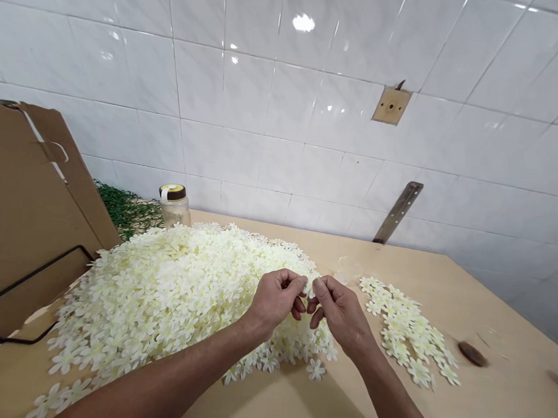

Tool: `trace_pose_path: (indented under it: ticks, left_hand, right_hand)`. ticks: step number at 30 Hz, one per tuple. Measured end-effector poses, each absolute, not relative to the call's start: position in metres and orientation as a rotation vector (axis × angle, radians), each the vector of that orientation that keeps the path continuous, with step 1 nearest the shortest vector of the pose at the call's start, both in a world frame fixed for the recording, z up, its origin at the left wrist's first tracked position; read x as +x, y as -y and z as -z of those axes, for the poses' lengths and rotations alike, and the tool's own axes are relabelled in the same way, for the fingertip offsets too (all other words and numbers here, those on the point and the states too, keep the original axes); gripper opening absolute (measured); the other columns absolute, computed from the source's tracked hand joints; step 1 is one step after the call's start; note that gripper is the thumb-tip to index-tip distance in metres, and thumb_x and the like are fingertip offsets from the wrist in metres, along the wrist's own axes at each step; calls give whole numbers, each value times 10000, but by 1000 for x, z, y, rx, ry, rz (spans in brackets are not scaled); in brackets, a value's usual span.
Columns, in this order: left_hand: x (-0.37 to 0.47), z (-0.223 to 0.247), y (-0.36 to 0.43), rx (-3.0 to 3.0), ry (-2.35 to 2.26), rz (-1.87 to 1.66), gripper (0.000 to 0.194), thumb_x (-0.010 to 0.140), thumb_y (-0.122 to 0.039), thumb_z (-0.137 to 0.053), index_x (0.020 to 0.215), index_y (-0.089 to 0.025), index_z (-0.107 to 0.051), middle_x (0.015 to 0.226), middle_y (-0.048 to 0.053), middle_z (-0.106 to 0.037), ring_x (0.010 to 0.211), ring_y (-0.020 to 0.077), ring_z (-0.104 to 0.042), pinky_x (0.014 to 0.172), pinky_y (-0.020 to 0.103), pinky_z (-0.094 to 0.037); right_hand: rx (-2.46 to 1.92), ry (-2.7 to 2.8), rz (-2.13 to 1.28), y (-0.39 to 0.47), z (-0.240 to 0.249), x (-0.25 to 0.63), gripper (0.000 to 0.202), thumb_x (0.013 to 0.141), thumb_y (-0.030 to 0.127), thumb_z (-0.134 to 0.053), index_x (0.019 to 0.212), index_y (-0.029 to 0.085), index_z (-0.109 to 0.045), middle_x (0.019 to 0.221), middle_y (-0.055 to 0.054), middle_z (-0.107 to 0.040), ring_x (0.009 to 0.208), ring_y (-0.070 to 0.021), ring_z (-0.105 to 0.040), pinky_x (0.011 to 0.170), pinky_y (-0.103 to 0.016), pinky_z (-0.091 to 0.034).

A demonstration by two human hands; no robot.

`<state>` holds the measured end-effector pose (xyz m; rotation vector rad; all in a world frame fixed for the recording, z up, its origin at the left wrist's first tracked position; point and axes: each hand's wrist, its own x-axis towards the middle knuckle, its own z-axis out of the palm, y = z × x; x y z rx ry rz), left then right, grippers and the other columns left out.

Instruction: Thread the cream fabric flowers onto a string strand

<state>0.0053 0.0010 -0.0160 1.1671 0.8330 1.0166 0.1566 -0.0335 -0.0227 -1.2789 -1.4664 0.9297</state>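
Both hands meet above the right edge of a large heap of white artificial flowers [180, 285]. My left hand [278, 297] pinches one side of a small white flower [309, 288], thumb against fingers. On its other side, my right hand [336, 307] pinches the same flower between thumb and fingertips. A single loose flower [316, 369] lies on the table just below the hands. To the right of my right hand, a smaller strip of white flowers [406, 327] is spread out flat.
Behind the heap stand a clear bottle with a dark and yellow lid [175, 206] and green netting [128, 209]. A cardboard box [27, 219] is at the left. On the table's [485, 310] right part lies a dark oval object [472, 354]. A metal bracket [398, 213] is against the tiled wall.
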Motion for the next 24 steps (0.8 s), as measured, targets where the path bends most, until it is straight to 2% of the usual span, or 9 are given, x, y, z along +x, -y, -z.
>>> trace_pose_path:
  ticks: [3, 6, 9, 12, 14, 18, 24]
  left_hand:
    - [5, 16, -2, 1144, -840, -1013, 244, 835, -355, -640, 733, -143, -576, 565, 25, -596, 467, 134, -568, 443, 255, -479]
    - [5, 17, -2, 1123, -848, -1010, 237, 838, -349, -638, 736, -145, -575, 576, 32, -605, 477, 139, -579, 450, 258, -486]
    - [5, 18, -3, 1131, -867, -1014, 242, 845, -348, -632, 731, -140, -581, 552, 35, -599, 469, 140, -575, 456, 259, -487]
    - [5, 19, -4, 1136, -862, -1027, 236, 843, -343, -634, 739, -135, -592, 547, 40, -598, 481, 146, -579, 461, 258, -488]
    - [5, 18, -4, 1110, -832, -1036, 237, 831, -344, -650, 744, -129, -602, 581, 49, -612, 506, 148, -589, 471, 258, -492]
    - [4, 13, 0, 1024, -734, -1014, 293, 797, -386, -697, 736, -108, -628, 672, 77, -642, 536, 131, -584, 507, 256, -498]
    - [3, 13, 0, 981, -656, -978, 309, 755, -385, -758, 788, -93, -666, 662, 68, -625, 587, 142, -593, 560, 275, -510]
  right_hand:
    - [-1267, 1464, -832, 34, 23, 156, 293, 917, 486, -569, 916, 193, -584, 769, -19, -605, 613, -154, -625, 473, -273, -552]
    - [-1239, 1462, -541, 35, 22, 156, 229, 891, 410, -631, 991, 205, -610, 903, -51, -606, 726, -170, -626, 488, -274, -571]
    - [-1185, 1571, -170, 36, 20, 155, 132, 892, 322, -642, 967, 219, -675, 965, -60, -598, 739, -152, -615, 551, -280, -585]
    - [-1162, 1692, 19, 36, 19, 155, 126, 886, 292, -652, 966, 235, -730, 915, -52, -607, 685, -127, -606, 506, -237, -557]
    - [-1176, 1710, 51, 36, 19, 154, 137, 887, 293, -653, 970, 239, -747, 879, -47, -621, 654, -117, -606, 480, -220, -540]
    - [-1189, 1661, 43, 34, 23, 154, 115, 888, 286, -659, 912, 236, -760, 844, -40, -659, 701, -135, -632, 546, -240, -551]
    - [-1219, 1552, -173, 35, 27, 156, 145, 879, 331, -664, 854, 215, -748, 855, -49, -666, 706, -159, -633, 553, -275, -564]
